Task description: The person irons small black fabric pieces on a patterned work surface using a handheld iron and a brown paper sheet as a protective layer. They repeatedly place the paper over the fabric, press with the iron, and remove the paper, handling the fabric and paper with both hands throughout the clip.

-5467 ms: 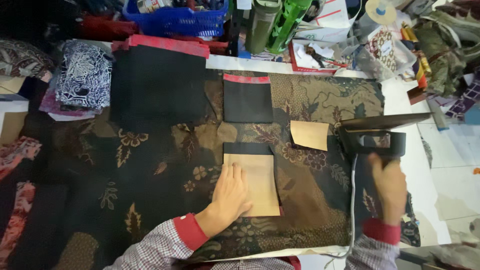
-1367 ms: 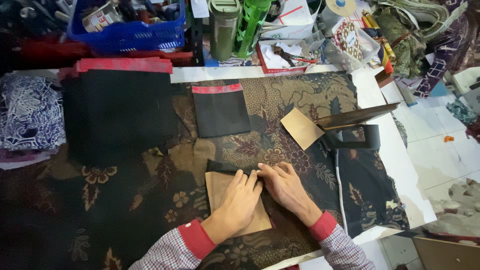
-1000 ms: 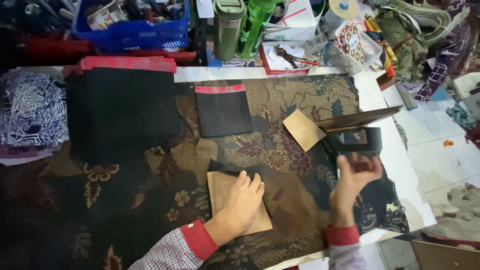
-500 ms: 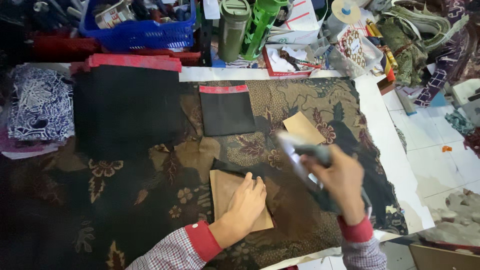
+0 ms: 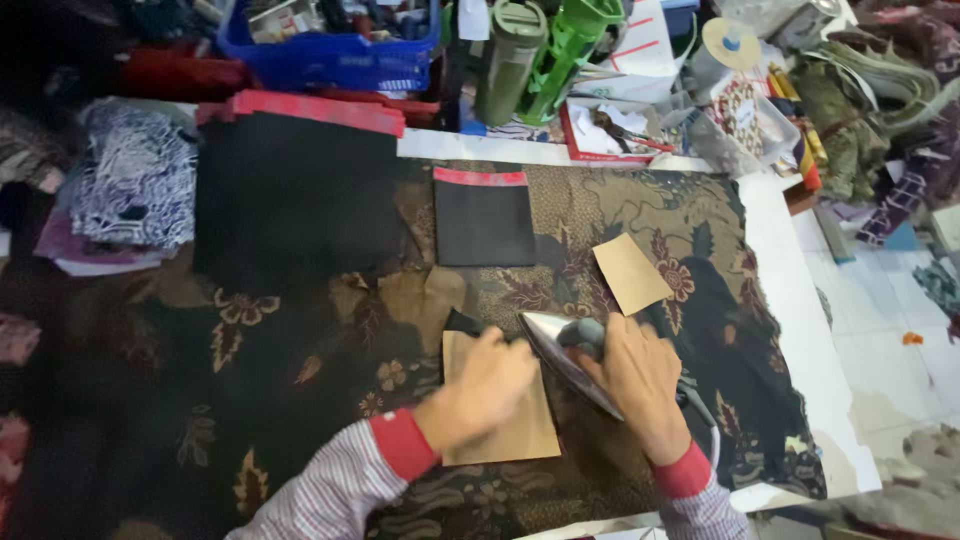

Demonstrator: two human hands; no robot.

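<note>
My left hand [image 5: 485, 385] presses flat on a brown paper template [image 5: 505, 430] that lies over a black fabric piece [image 5: 462, 322] on the batik-covered table. My right hand [image 5: 635, 378] grips the handle of a clothes iron [image 5: 560, 355], which is tilted with its shiny soleplate facing left, right beside the template's upper right edge. A second, smaller brown paper piece [image 5: 630, 272] lies just beyond the iron. A finished black pocket with a red top band [image 5: 484, 215] sits farther back.
A big black cloth with a red edge [image 5: 290, 200] covers the table's back left. Folded printed fabric [image 5: 125, 185] lies at the far left. A blue basket [image 5: 330, 45], green bottles [image 5: 540, 50] and clutter line the back. The table's white edge [image 5: 800, 330] runs along the right.
My right hand left the template, reached right to the iron standing at the table's edge, picked it up and carried it left to the template. My left hand stayed pressing on the template.
</note>
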